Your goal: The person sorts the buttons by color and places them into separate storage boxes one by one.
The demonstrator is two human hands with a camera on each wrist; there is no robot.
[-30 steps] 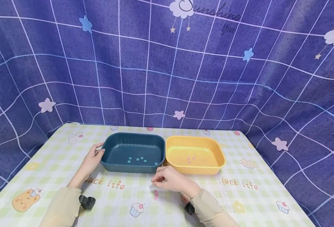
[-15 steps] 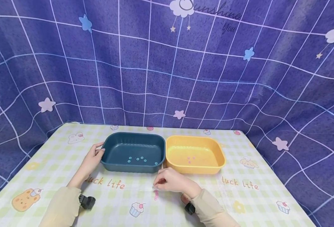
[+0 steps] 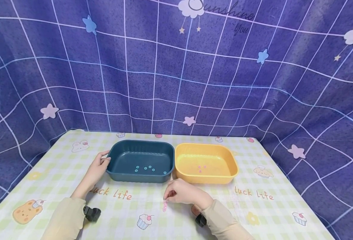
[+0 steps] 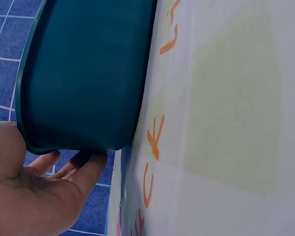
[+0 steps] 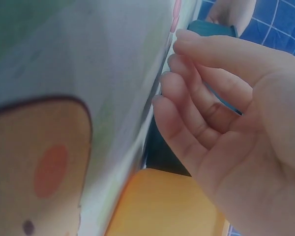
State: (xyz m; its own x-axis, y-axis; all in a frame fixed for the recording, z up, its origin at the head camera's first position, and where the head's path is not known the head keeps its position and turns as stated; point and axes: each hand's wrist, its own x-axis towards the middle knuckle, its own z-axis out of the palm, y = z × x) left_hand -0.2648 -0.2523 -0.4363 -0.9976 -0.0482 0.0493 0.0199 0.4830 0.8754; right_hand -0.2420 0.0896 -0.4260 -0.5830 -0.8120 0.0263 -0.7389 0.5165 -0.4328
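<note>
My left hand (image 3: 97, 168) holds the left end of a dark teal bin (image 3: 142, 178), thumb at the rim and fingers along the outer wall, as the left wrist view shows. Several small round teal button-like discs (image 3: 145, 168) lie on the bin's floor. A short row of small pink button-like discs (image 3: 164, 207) lies on the cloth in front of the bins. My right hand (image 3: 183, 191) is low over the cloth, thumb and index tips together at the far end of that row. I cannot tell whether a disc is between them.
A yellow bin (image 3: 206, 180) stands against the right side of the teal one, with 3 pink discs (image 3: 200, 171) inside. Both stand on a checked tablecloth (image 3: 113, 216) with printed pictures. A blue gridded curtain (image 3: 152, 83) hangs behind the table.
The right hand has shifted slightly right and toward the near side, its fingertips now down at the pink row. The left hand and both bins have stayed put.
</note>
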